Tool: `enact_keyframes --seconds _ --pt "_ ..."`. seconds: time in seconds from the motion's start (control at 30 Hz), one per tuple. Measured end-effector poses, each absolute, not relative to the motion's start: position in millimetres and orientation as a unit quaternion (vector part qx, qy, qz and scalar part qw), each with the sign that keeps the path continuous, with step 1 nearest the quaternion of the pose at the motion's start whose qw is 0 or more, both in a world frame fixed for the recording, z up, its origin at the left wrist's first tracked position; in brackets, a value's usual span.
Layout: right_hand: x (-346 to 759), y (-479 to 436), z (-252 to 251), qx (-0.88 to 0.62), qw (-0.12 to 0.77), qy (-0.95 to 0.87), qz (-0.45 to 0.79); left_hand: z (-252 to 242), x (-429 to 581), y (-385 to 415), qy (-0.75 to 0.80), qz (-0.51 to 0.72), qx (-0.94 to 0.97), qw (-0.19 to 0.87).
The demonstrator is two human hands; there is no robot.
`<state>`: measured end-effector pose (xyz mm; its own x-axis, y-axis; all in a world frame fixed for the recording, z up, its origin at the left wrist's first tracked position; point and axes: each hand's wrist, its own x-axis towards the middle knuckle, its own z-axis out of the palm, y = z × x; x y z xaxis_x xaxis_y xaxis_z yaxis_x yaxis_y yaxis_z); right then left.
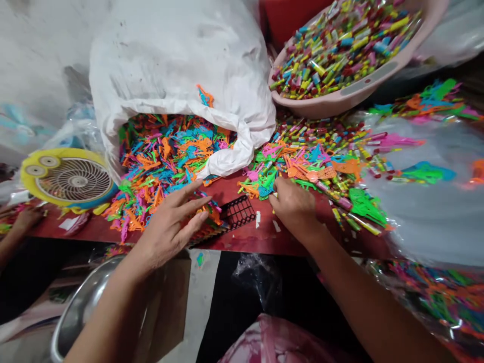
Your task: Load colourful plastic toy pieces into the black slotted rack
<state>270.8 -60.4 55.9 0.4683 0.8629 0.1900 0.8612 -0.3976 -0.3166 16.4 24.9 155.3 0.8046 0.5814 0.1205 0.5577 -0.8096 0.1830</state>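
My left hand (177, 222) rests with spread fingers on a small stack of bright plastic pieces (206, 224), beside a black plastic grid piece (238, 212). My right hand (293, 206) presses its fingertips down among loose plastic shapes and small striped tubes (302, 161) on the red tabletop (264, 237). Whatever lies under those fingertips is hidden. A large heap of orange, blue and pink plastic shapes (162, 156) spills from a white sack (181, 65). A pink basin (363, 83) holds several multicoloured tubes.
A clear plastic sheet (427, 217) with scattered shapes lies to the right. A yellow cartoon-faced fan (71, 179) stands at the left, near a co-worker's hand (24, 219). A steel bowl (86, 297) sits below the table edge.
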Motion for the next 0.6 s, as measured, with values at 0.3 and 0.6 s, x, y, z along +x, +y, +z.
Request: enact_keyframes --seconds 0.3,0.6 --pt "273.6 -60.7 45.5 -0.814 0.242 -0.528 -0.033 158.9 14.3 24.7 0.309 0.045 0.947 0.072" --pt "274.7 -60.7 48.3 -0.821 0.239 -0.519 0.001 163.5 9.7 23.2 0.290 0.059 0.949 0.107"
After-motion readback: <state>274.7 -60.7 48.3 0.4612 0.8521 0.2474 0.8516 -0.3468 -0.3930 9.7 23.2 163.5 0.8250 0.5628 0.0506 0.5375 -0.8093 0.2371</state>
